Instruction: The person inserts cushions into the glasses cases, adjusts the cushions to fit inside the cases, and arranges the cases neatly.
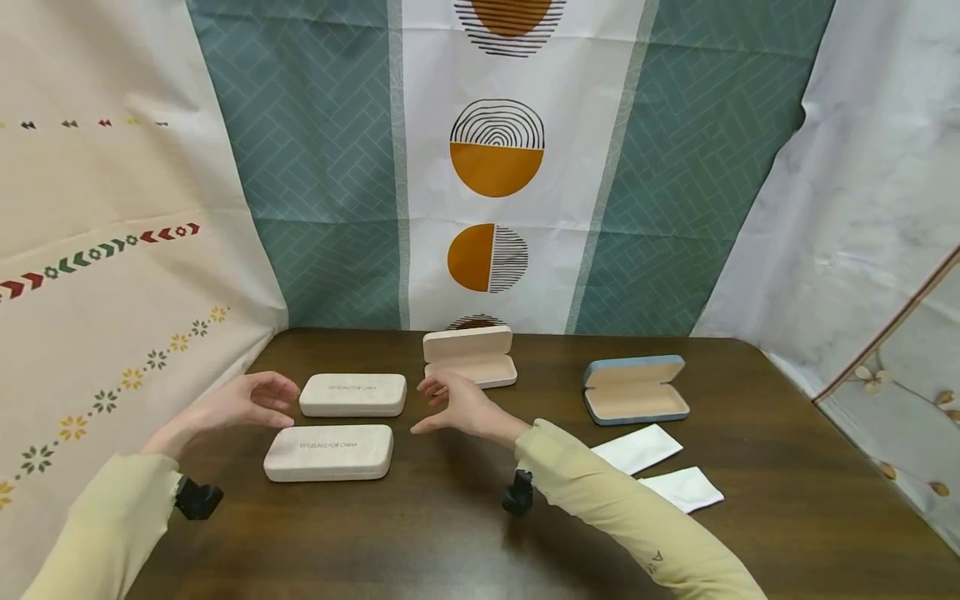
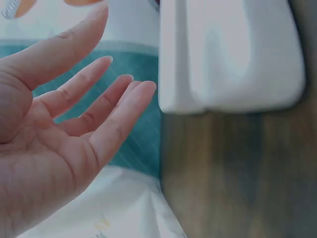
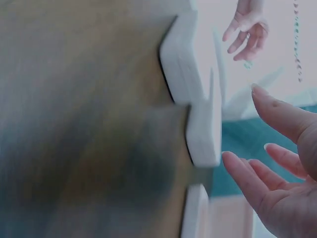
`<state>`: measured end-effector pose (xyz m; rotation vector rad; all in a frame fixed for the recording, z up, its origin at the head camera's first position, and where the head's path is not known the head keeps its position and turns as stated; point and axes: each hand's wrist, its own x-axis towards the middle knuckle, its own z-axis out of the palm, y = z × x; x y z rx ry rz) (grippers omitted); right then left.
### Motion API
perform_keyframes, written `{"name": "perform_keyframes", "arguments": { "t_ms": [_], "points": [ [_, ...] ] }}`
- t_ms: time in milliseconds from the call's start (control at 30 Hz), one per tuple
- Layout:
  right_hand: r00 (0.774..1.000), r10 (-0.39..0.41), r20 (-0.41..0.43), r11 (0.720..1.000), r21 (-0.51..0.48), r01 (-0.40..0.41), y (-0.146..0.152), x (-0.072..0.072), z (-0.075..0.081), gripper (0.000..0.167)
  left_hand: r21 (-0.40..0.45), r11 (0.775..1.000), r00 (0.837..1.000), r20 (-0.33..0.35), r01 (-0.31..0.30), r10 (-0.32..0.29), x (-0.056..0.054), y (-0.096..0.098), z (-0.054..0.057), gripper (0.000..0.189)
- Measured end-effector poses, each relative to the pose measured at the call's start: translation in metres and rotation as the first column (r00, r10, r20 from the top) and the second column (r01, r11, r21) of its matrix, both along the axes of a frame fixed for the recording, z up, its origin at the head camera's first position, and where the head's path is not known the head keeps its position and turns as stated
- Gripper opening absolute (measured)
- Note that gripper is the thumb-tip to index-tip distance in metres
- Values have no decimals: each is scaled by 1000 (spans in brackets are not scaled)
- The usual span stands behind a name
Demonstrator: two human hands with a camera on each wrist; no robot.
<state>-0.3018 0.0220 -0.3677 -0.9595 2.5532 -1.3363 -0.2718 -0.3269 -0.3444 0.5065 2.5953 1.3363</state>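
Note:
Two closed white glasses cases lie one before the other on the left: a rear case point(image 1: 353, 395) and a front case point(image 1: 328, 453), each with printed lettering on its lid. My left hand point(image 1: 243, 402) hovers at their left ends, fingers loosely bent and holding nothing; the left wrist view shows a gap between the fingertips and the cases. On their other side, my right hand point(image 1: 468, 408) is held in the air with thumb and fingers apart, also holding nothing. Just behind it stands an opened glasses case point(image 1: 471, 358) with a pale pink lining, partly hidden by that hand.
An opened blue glasses case point(image 1: 636, 390) stands at the right of the brown table point(image 1: 420, 550). In front of it lie two white cloths point(image 1: 639, 450), partly covered by the right sleeve point(image 1: 622, 508). Patterned curtains point(image 1: 330, 167) hang behind the table and at its sides.

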Motion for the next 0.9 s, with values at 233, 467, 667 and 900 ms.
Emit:
{"name": "perform_keyframes", "arguments": {
  "t_ms": [233,467,667,900],
  "points": [
    [998,-54,-20,997,-57,53,42,-13,12,52,-17,998,997,-53,53,-54,-15,37,15,46],
    [989,-143,-38,988,-60,141,91,-12,21,45,91,987,991,-51,130,-126,-35,92,16,42],
    [981,-188,-55,981,-56,185,140,-9,24,37,188,957,975,-35,221,-219,-43,148,8,37],
    [977,-205,-60,979,-35,203,201,-3,15,30,294,919,958,37,262,-284,-39,215,-12,33]
  ]
}}
